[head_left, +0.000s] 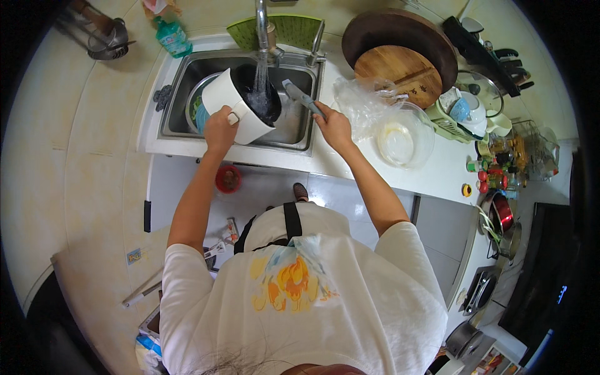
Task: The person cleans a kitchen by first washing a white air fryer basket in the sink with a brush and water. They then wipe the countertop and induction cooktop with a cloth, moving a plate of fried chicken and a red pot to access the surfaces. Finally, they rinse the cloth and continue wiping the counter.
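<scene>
My left hand point(221, 130) grips the side of a white pot with a dark interior point(225, 96), tilted over the steel sink point(293, 126). Water from the faucet point(262, 33) runs into the pot. In my right hand point(335, 124) is the grey handle of a cleaning brush point(302, 97), its pale head pointing towards the pot, apart from it. Behind the pot, at the sink's left, a metal basin point(191, 101) holds something green and a blue item, partly hidden.
Right of the sink lie a clear plastic bag point(358, 105) and a clear plastic bowl point(419, 152). Round wooden boards point(398, 70) lean at the wall, beside a green dish rack point(445, 119). A green bottle point(173, 38) stands behind the sink's left corner. A red bucket point(228, 179) is on the floor.
</scene>
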Demonstrator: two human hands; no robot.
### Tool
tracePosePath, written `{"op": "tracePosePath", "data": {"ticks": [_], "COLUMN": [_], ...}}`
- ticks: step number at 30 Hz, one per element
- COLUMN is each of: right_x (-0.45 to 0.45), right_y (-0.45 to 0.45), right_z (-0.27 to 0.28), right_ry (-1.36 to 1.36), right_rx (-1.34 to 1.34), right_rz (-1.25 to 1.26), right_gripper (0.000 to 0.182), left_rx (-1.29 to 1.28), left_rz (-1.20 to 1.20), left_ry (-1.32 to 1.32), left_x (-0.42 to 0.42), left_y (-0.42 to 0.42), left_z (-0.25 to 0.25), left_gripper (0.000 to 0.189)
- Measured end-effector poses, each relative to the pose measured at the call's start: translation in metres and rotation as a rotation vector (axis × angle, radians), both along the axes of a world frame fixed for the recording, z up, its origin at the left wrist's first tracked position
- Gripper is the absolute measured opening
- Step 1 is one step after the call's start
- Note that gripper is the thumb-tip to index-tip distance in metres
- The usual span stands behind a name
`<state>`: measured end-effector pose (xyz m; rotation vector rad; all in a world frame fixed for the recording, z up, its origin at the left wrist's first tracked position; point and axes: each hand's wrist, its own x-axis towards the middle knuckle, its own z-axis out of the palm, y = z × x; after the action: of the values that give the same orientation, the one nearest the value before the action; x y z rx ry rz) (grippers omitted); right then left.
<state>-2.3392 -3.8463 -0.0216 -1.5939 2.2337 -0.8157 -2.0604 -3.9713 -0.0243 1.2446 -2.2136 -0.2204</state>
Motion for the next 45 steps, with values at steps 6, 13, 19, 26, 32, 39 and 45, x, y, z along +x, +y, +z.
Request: {"op": "tracePosePath", "data": {"ticks": [6,13,19,26,32,39,45], "right_x": [0.011,0.026,0.028,0.02,-0.003,-0.051,-0.075], "right_y": [-0.004,-0.012,-0.011,-0.006,0.001,0.007,0.024], "right_z": [-0.009,-0.026,-0.025,-0.027,-0.039,-0.065,-0.096], "right_ry": [-0.032,-0.077,-0.039,0.082,0.099,0.407,0.454], "right_rx": [0.022,-0.016,0.02,-0.011,-0.132,0.048,0.234], "right_rz": [0.012,-0.042,-0.028,-0.027,-0.164,-0.26,-0.261], "right_gripper": [0.036,0.036,0.035,0.034,0.034,0.039,0.035], "left_rx": [-0.268,-0.369,-0.463,-0.375,0.003,0.282,0.333], "left_rz": [-0.16,-0.271,-0.325,-0.177,0.117,0.19,0.171], "left_ry": [-0.238,-0.382,-0.485,-0.45,-0.135,0.332,0.552], "left_x": [0.003,0.01,0.002,0.003,0.002,-0.001,-0.002], "left_y": [-0.004,-0.009,-0.012,-0.014,-0.012,0.011,0.049], "left_z": [0.022,0.029,0.035,0.032,0.018,-0.012,-0.028], "left_gripper": [0.016,0.013,0.006,0.011,0.025,0.037,0.03]}}
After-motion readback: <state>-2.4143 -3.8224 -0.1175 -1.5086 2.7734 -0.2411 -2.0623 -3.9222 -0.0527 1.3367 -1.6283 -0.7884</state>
